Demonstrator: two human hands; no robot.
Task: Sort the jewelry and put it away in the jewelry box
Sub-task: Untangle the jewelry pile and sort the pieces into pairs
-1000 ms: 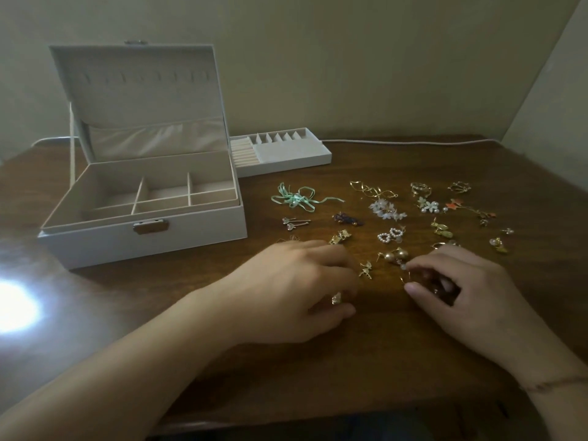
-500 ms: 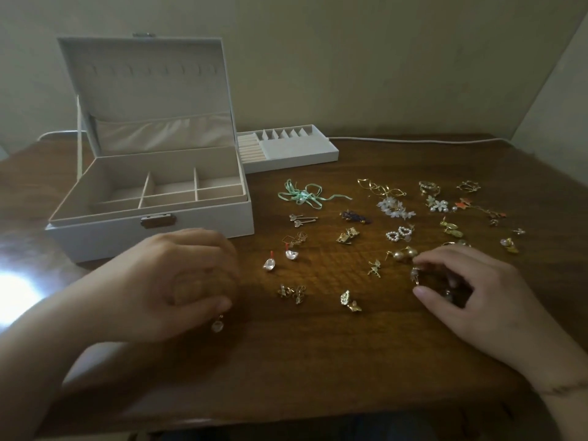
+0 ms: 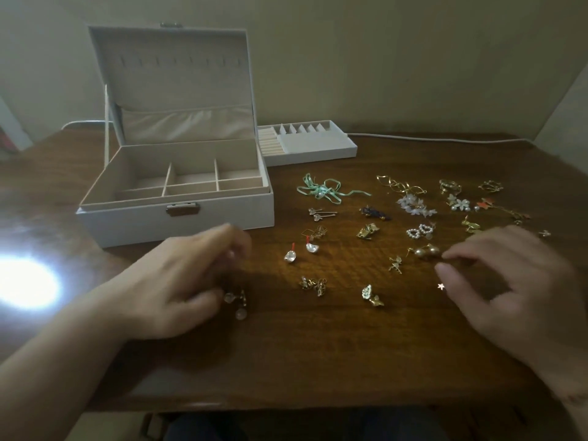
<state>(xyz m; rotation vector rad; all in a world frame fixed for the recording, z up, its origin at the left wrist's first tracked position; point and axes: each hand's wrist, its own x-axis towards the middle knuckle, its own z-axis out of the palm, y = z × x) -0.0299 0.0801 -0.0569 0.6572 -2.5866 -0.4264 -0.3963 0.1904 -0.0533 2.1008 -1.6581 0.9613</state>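
Now, left hand (image 3: pixel 178 281): grip pinching clear-drop earrings (image 3: pixel 237 302) above tabletop (image 3: pixel 318 361).
Right hand (image 3: pixel 521 281): grip released, fingers spread.
Jewelry box (image 3: pixel 178 214): lid up.

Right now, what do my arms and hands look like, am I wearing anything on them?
Both forearms are bare, with no sleeves in view. The left hand shows no rings or watch. The right hand shows no rings; something thin crosses its wrist, perhaps a bracelet, too blurred to tell.
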